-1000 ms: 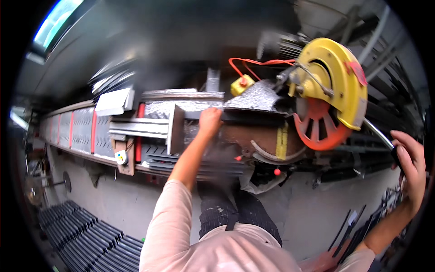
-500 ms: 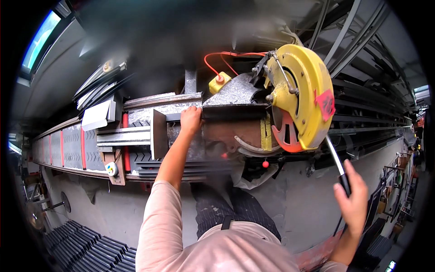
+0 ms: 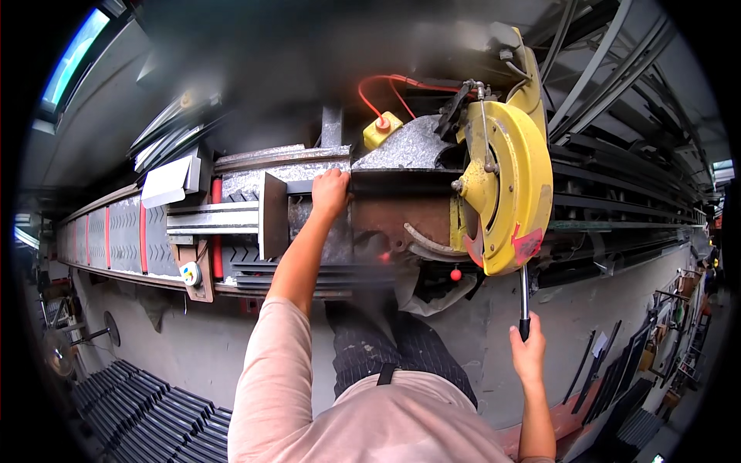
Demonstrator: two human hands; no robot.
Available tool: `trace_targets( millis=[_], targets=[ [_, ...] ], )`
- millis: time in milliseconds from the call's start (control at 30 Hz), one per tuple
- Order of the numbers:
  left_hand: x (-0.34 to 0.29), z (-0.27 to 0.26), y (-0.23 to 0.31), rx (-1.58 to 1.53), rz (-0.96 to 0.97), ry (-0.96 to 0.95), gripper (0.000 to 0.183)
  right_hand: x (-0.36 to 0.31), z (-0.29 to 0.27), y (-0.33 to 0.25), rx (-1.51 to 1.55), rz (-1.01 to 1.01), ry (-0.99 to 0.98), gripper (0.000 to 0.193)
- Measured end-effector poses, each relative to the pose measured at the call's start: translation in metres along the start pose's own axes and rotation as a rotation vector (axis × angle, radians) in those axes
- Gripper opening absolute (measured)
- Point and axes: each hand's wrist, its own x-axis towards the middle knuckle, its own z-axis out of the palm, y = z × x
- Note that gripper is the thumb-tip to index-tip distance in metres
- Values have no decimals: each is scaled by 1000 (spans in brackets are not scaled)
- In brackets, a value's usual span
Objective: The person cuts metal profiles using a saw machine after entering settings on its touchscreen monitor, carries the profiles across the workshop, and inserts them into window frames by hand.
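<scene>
My left hand (image 3: 331,193) presses down on a long dark metal bar (image 3: 394,182) that lies across the bed of a chop saw. The saw's yellow blade guard (image 3: 508,193) stands just right of that hand, lowered over the bar. My right hand (image 3: 527,353) is closed around the black grip of the saw's steel handle (image 3: 523,297), which reaches down from the guard toward me. A grey upright stop plate (image 3: 272,216) stands left of my left hand.
A long bench with red and grey chevron panels (image 3: 116,235) runs off to the left. A yellow switch box with a red cable (image 3: 383,130) sits behind the saw. Racks of long metal profiles (image 3: 617,193) fill the right. Dark profiles (image 3: 131,409) lie stacked on the floor at lower left.
My right hand has come in from the far right and taken hold of the saw handle. The yellow guard has swung down over the bar. My left hand stays on the bar.
</scene>
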Motion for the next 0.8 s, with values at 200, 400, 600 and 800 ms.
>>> trace_targets(
  millis=[200, 400, 600, 800],
  targets=[
    [0, 2, -1, 3, -1, -3, 39, 1, 1, 3, 20, -14, -1, 39],
    [1, 1, 2, 6, -20, -3, 36, 1, 3, 3, 13, -44, 22, 40],
    [1, 1, 3, 5, -8, 3, 37, 1, 7, 8, 45, -15, 12, 41],
    [1, -1, 2, 16, 0, -5, 38, 3, 18, 16, 13, -41, 59, 42]
  ],
)
